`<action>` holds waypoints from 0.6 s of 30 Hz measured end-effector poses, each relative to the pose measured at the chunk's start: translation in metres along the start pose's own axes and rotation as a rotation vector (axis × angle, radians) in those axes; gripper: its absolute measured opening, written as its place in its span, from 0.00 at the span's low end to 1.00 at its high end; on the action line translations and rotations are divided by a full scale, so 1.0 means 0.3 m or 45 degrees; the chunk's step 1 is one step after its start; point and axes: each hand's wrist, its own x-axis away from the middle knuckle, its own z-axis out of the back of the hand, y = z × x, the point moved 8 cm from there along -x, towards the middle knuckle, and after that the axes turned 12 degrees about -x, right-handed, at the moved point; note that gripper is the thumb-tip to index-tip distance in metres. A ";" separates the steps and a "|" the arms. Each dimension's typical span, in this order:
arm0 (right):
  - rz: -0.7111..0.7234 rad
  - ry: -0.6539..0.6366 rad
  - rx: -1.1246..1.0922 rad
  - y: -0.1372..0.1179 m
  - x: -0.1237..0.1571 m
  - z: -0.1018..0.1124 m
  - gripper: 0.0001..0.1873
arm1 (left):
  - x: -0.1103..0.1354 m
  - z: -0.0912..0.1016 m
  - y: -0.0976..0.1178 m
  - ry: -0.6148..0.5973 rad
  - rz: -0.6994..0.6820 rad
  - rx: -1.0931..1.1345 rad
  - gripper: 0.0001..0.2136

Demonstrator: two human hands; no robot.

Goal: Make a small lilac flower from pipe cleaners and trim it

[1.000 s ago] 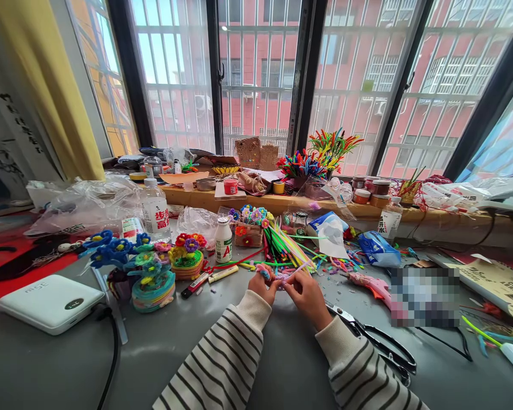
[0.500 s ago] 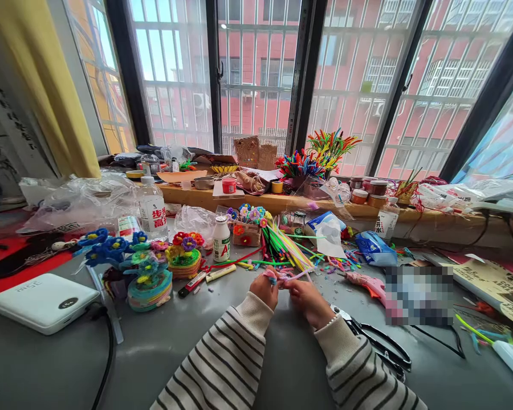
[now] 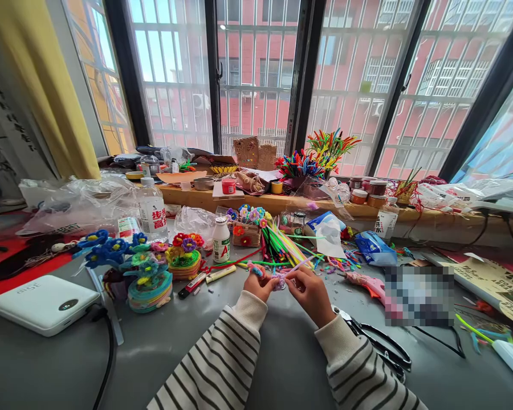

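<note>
My left hand (image 3: 260, 283) is closed around a small bundle of bent pipe cleaners, pink and blue at the top. From the bundle a lilac pipe cleaner (image 3: 279, 281) curls out between my two hands. My right hand (image 3: 308, 291) pinches this lilac piece between thumb and fingers, just right of my left hand. One lilac end (image 3: 301, 263) sticks up past the right fingers. Behind my hands lies a heap of loose coloured pipe cleaners (image 3: 277, 245). The exact shape of the held piece is partly hidden by my fingers.
Pipe-cleaner flower pots (image 3: 149, 290) and a white power bank (image 3: 43, 304) are on the left. A white bottle (image 3: 221, 239) stands behind my left hand. Black-handled pliers (image 3: 380, 341) lie beside my right sleeve, with a pink glue gun (image 3: 367, 282) beyond them.
My left hand has shifted slightly left and turned, showing more of the lilac curl. My right hand has risen a little, its fingers now pinching higher.
</note>
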 end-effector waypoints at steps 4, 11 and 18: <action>0.177 -0.069 0.216 -0.030 0.012 -0.023 0.08 | 0.001 -0.007 -0.005 -0.009 0.000 -0.003 0.17; 0.350 -0.093 0.436 -0.058 0.019 -0.052 0.12 | -0.006 0.002 -0.005 -0.006 -0.054 -0.121 0.16; 0.344 -0.081 0.390 -0.064 0.020 -0.057 0.10 | -0.006 0.014 0.020 0.047 -0.207 -0.326 0.13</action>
